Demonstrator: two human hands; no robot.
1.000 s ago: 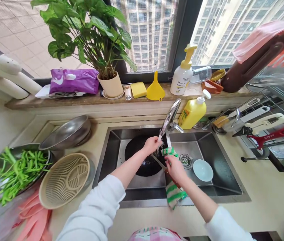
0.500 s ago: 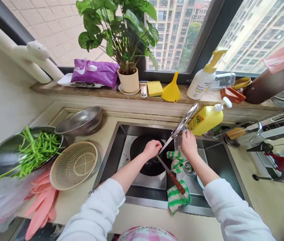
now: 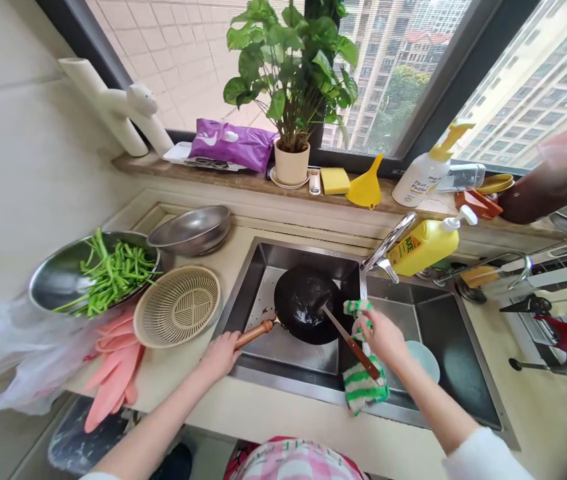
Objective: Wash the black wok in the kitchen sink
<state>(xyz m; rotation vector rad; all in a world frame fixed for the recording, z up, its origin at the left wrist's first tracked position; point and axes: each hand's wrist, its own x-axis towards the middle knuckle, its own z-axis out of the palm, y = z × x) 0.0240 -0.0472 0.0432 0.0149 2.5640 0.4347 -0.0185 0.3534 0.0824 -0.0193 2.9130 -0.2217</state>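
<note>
My left hand is closed round the wooden handle of a black wok that sits in the left part of the steel sink. My right hand grips a green-and-white striped cloth draped over the sink's divider. A spatula with a brown wooden handle lies across the cloth, its metal end resting in the wok. A pale blue bowl lies in the right basin just beyond my right hand. The tap arches over the sink.
On the counter at left are a beige colander, a steel bowl of green stalks, an empty steel bowl, pink rubber gloves and a plastic bag. The sill holds a potted plant, funnel and soap bottles. Utensils lie at right.
My left hand left the spatula and moved down-left onto the wok handle. My right hand came off the tap down to the striped cloth. The view swung left.
</note>
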